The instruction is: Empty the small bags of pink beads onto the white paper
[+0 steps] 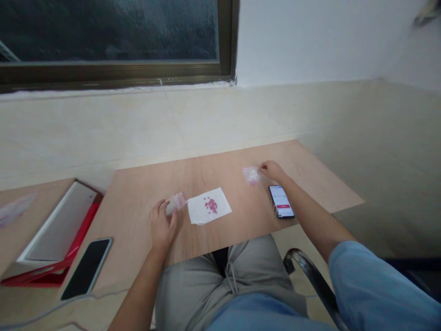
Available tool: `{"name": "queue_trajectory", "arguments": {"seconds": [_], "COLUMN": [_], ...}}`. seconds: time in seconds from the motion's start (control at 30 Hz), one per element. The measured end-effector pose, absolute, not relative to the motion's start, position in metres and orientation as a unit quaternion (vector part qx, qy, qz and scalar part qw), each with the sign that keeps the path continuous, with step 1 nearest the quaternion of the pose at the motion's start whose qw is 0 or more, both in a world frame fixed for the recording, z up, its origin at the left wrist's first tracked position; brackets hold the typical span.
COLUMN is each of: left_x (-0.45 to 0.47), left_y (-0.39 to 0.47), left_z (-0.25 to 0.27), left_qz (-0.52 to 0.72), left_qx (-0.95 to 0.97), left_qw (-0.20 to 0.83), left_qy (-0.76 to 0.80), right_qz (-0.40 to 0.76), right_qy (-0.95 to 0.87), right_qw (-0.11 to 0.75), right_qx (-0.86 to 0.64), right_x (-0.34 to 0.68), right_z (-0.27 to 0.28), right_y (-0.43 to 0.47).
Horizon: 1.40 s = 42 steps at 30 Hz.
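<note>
My left hand (pixel 163 224) rests on the table, fingers closed around a small clear plastic bag (pixel 177 201) with reddish markings. Just right of that bag lies a white sheet of paper (pixel 196 214), and a cluster of small pink-red pieces (pixel 211 205) is spread on its middle. Farther right, my right hand (pixel 273 170) has its fingers curled together at the edge of a second small zip bag (pixel 251 175), which has something whitish in it. The contents are too small to name.
A lit phone (pixel 281 202) lies by my right forearm, near the table's front edge. At the left is a dark-screened phone (pixel 87 267). Beside it stand a white and red box-like object (pixel 58 225) and a cable (pixel 69 302). The wooden tabletop (pixel 206 168) meets a tiled wall.
</note>
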<state>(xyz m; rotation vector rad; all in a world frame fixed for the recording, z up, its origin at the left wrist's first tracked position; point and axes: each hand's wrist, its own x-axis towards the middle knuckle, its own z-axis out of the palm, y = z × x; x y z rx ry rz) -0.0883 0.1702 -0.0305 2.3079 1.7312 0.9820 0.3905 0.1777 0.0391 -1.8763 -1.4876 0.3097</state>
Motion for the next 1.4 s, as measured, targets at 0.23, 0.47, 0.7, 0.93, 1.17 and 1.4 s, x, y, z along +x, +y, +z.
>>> {"name": "queue_trajectory", "arguments": {"seconds": [0.23,0.47,0.7,0.93,1.17,1.4], "left_x": [-0.038,0.005,0.012,0.009,0.009,0.008], "left_y": [0.137,0.058,0.043,0.056,0.063,0.059], "left_z": [0.005,0.023,0.007,-0.010,-0.011,-0.016], "left_qz": [0.348,0.336,0.353,0.318,0.320,0.309], "left_qx": [0.770,0.757,0.706,0.697,0.665,0.679], "left_qw": [0.235,0.367,0.463,0.470,0.510,0.519], "left_qy": [0.481,0.423,0.403,0.439,0.443,0.418], "right_qz": [0.379,0.627,0.654,0.698,0.705,0.683], "right_qy": [-0.531,-0.463,-0.512,-0.533,-0.531,-0.572], "right_qw": [0.463,0.475,0.406,0.351,0.337,0.330], "right_qx": [-0.600,-0.408,-0.381,-0.326,-0.326,-0.313], "right_x": [0.364,0.269,0.204,0.191,0.195,0.197], "right_z": [0.040,0.024,-0.003,-0.030,-0.018,-0.015], "right_y": [0.144,0.092,0.064,0.064,0.067,0.063]}}
